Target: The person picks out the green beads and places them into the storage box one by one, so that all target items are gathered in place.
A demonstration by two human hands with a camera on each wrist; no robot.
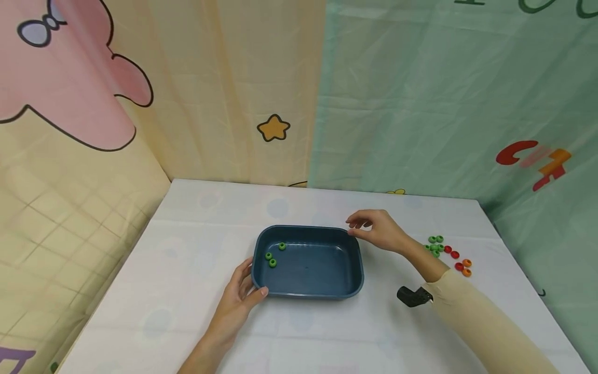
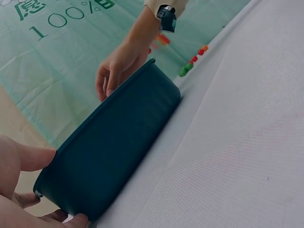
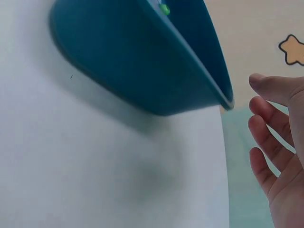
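A dark blue plastic basin [image 1: 306,270] sits on the white-covered table. Three green beads [image 1: 273,263] lie inside it, towards the left end. My left hand [image 1: 235,296] grips the basin's left end, thumb at the near-left rim and fingers along the side; the left wrist view shows the thumb [image 2: 35,156] at the rim and fingertips low on the wall. At the far right corner of the basin, my right hand [image 1: 380,228] hovers with loosely bent fingers. Nothing shows between those fingers and the thumb [image 3: 268,85] in the right wrist view.
Right of the basin, beyond the right forearm, lie several loose green beads [image 1: 434,247], red beads [image 1: 454,254] and orange beads [image 1: 467,263]. A black wrist camera [image 1: 413,296] juts from the right sleeve. Printed cloth curtains [image 1: 224,93] stand behind the table [image 1: 210,208].
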